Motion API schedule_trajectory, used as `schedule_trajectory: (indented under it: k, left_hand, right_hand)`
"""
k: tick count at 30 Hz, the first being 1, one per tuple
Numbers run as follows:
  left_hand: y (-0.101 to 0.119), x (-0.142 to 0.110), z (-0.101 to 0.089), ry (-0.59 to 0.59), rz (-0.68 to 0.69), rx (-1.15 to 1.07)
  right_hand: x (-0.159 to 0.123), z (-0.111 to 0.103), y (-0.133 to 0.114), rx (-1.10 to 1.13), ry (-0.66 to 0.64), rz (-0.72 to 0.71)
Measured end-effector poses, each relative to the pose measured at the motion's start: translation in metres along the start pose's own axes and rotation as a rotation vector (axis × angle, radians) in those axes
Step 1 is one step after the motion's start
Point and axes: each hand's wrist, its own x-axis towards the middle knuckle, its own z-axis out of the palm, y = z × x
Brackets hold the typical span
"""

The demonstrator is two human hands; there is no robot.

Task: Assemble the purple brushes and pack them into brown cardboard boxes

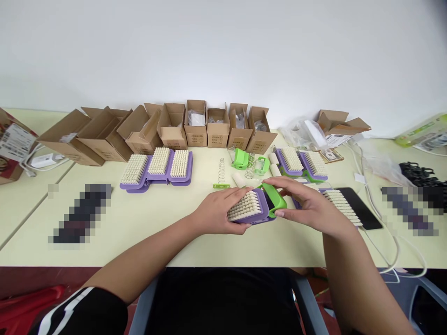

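Note:
A purple scrub brush (247, 207) with cream bristles is tilted above the table, wrapped by my left hand (213, 212), thumb on the near side. At its right end sits a green plastic cap (275, 201), pinched between the thumb and fingers of my right hand (309, 202). The cap touches the brush end; whether it is locked on cannot be seen. Just behind lie a coil spring (221, 171), a small green strip (221, 186), a green housing (240, 159) and white rollers (238, 180). Another purple brush (340, 204) lies beside my right wrist.
Several open cardboard boxes (172, 125) line the wall. Purple brushes (159, 162) stand at left, more brushes (291, 159) at right. A black phone (363, 209), white cables (370, 181) and plastic bags (300, 132) occupy the right side. The table's front edge (167, 266) is near me.

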Motion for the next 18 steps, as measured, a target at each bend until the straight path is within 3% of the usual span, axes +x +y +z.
schedule_trajectory:
  k: [5,10,18]
  left_hand:
    - [-0.004,0.000,0.000,0.011,-0.014,-0.010]
    - [-0.004,0.002,-0.001,0.017,-0.033,-0.039]
    - [-0.009,0.002,0.002,0.053,0.011,-0.030]
  right_hand:
    - [-0.002,0.012,0.022,0.074,0.112,-0.100]
    - [0.006,0.038,0.052,0.281,0.232,-0.164]
    - [0.011,0.053,0.065,0.375,0.210,-0.139]
